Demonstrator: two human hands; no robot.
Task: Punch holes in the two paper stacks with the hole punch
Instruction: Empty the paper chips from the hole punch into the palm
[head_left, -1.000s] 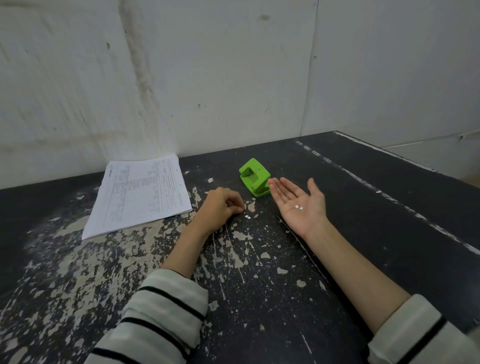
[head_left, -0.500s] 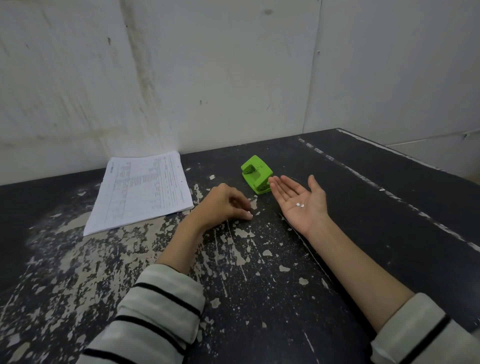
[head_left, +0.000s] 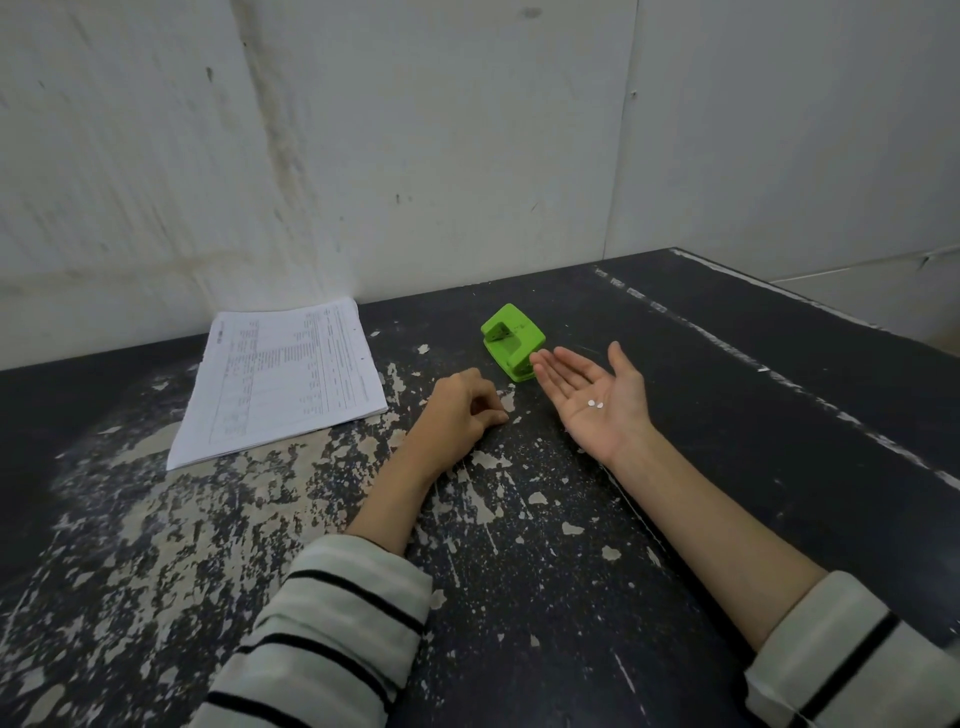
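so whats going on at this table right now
A person in striped sleeves sits at a worn black table. The right hand lies palm up and open, with two small white paper dots in it. The left hand rests curled on the table, fingertips pinched together near the surface, possibly picking at another dot. The green hole punch sits untouched just beyond both hands. A paper stack lies to the left by the wall; neither hand is on it.

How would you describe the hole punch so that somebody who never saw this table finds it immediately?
Look at the black, worn table against the white wall. Near its far middle, to the right of the paper stack and just beyond the fingertips of the open right hand, sits the hole punch. It is the only bright green thing there.
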